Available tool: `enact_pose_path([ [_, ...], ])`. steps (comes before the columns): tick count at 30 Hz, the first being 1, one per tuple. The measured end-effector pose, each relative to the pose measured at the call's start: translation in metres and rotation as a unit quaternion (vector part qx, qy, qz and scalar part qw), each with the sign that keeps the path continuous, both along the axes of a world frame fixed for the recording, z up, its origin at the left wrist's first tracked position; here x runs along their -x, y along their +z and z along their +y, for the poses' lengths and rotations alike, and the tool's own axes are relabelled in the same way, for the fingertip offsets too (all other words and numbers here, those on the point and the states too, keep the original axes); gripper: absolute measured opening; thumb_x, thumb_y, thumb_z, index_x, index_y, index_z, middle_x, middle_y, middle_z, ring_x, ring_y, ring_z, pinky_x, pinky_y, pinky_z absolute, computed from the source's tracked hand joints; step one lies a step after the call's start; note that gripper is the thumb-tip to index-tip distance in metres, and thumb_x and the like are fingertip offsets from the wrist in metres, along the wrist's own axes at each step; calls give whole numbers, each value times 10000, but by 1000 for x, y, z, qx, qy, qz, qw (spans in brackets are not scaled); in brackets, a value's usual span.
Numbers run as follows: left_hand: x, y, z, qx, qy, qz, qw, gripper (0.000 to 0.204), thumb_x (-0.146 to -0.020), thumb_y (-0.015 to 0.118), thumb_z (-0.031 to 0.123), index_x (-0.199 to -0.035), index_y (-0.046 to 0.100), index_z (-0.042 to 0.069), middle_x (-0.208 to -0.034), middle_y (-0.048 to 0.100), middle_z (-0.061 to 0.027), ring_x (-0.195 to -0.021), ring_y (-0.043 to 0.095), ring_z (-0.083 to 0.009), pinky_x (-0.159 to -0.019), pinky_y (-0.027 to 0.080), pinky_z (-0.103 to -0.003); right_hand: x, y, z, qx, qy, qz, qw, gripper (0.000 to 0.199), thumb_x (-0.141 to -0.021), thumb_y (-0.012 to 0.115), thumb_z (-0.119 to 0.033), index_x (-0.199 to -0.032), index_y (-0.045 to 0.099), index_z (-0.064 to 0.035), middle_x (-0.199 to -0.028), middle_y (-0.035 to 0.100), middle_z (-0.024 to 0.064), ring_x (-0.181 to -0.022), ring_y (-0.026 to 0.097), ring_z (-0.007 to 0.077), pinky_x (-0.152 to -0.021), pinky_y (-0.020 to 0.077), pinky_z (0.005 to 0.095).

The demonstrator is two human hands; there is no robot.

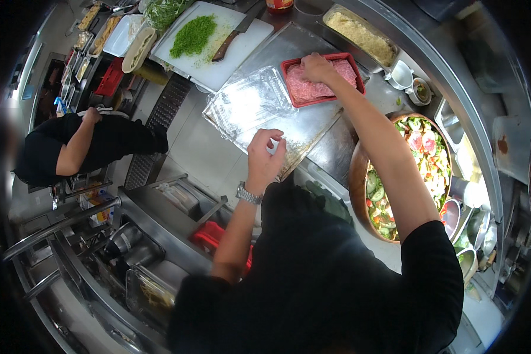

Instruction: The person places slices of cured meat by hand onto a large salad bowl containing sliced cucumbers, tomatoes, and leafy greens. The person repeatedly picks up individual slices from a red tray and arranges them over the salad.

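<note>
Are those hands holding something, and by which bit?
The left hand seems empty. The right hand is on the meat in the red tray; whether its fingertips grip any, I can't tell.

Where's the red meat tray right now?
In the head view, upper middle: the red meat tray sits beneath the right hand, right of the clear plastic container.

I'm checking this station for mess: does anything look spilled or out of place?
Yes, slightly: a few green scraps lie loose on the steel counter, between the white cups and the wooden bowl. Being outside any container, they look dropped.
</note>
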State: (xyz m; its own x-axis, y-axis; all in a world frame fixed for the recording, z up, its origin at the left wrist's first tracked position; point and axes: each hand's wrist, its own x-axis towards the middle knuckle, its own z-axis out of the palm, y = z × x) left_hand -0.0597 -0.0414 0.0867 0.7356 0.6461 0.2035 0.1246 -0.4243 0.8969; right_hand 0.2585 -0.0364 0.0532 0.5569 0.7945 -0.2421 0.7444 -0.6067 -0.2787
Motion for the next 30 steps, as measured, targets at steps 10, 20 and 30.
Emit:
enact_pose_path([
  [10,-94,-43,64,31,14,-74,997,232,-849,752,71,-1069,695,25,-969,668,-107,-768,620,-213,-711,523,-350,1,8,-33,-142,133,8,981,172,-860,675,-103,-1024,668,-51,-1096,710,179,-1076,670,393,-908,531,495],
  [20,-169,-43,75,176,-144,-48,973,454,-914,762,135,-1328,622,12,-1194,698,-108,-1052,676,-219,-923,547,-330,-5,56,-80,-316,-87,229,916,235,-901,748,-182,-1066,716,-18,-922,745,46,-867,679,119,-816,531,303],
  [30,-164,14,14,625,-190,-184,735,245,-987,692,82,-1220,653,21,-1086,703,-85,-996,669,-179,-855,544,-327,23,121,-130,-383,-99,319,861,373,-928,742,-60,-1278,655,35,-1094,728,55,-1011,673,108,-912,528,259],
])
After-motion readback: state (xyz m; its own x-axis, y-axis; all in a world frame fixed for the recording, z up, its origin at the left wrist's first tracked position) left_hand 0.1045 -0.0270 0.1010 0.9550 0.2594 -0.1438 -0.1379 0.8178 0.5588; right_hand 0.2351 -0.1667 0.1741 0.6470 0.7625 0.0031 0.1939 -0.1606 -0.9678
